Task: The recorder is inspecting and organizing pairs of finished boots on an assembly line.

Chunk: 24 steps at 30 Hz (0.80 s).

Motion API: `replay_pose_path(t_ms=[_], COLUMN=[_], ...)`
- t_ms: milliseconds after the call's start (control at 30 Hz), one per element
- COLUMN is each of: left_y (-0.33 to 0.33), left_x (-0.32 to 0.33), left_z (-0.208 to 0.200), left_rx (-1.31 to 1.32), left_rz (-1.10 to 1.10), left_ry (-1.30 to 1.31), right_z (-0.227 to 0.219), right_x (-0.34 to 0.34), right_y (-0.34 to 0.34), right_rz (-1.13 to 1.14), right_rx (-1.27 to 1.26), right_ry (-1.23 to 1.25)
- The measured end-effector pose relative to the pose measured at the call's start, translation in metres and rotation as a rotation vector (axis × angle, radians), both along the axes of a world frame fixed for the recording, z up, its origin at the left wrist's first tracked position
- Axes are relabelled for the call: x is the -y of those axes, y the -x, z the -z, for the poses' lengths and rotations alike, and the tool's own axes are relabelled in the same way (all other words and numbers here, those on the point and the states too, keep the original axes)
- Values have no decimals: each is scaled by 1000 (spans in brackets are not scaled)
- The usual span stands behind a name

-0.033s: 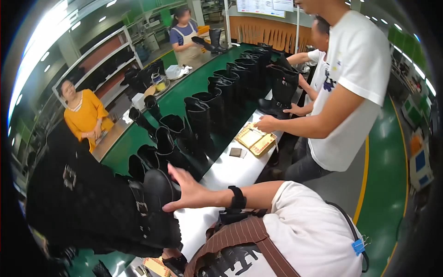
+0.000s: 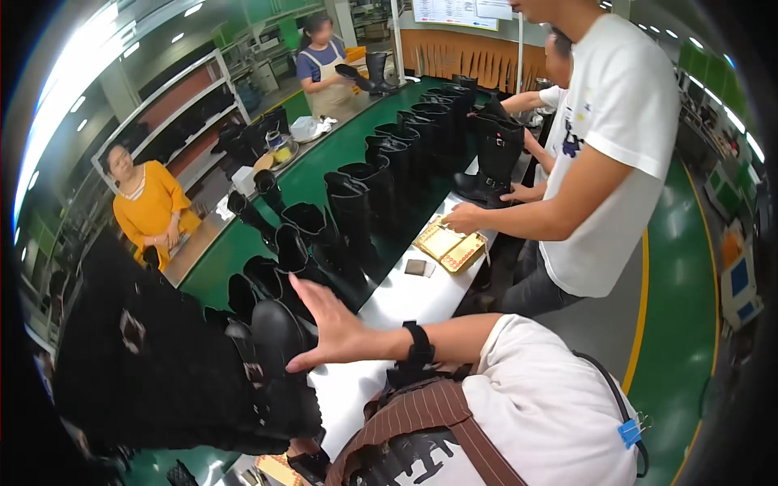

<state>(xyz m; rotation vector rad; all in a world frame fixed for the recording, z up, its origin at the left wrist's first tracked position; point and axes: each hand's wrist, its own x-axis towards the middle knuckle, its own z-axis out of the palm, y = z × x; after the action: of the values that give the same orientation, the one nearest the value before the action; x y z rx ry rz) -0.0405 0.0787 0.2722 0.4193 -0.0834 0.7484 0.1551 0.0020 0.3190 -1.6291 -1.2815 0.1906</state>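
A tall black boot (image 2: 190, 368) with metal buckles is held up on its side at the left, its toe pointing toward my right hand. My right hand (image 2: 336, 330) is open at the toe, fingers spread and thumb against or very near the leather. Below the boot, only a small part of my left hand (image 2: 301, 446) shows; it supports the boot from underneath, its fingers hidden. Beyond the toe, more black boots (image 2: 348, 206) stand in rows on the green table (image 2: 227, 263).
A white ledge (image 2: 389, 304) runs along the table, bearing a yellow booklet or box (image 2: 450, 245) and a small grey block (image 2: 416, 267). A co-worker in white (image 2: 604, 162) holds another boot (image 2: 490, 154) at the right. Other people stand across the table.
The boot has shifted and turned slightly, and its buckles look blurred. My right hand's fingers have risen a little. The co-worker in white has leaned slightly left.
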Motion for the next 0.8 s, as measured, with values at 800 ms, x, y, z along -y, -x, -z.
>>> replay_pose_path(t_ms=[800], left_y=[159], left_x=[-84], left_z=[64], left_rx=[19], left_rz=[62], left_ry=[-57], right_z=[-242], right_x=[-195], right_y=[150], right_rz=[-1072], right_rx=[524], right_ry=[-35])
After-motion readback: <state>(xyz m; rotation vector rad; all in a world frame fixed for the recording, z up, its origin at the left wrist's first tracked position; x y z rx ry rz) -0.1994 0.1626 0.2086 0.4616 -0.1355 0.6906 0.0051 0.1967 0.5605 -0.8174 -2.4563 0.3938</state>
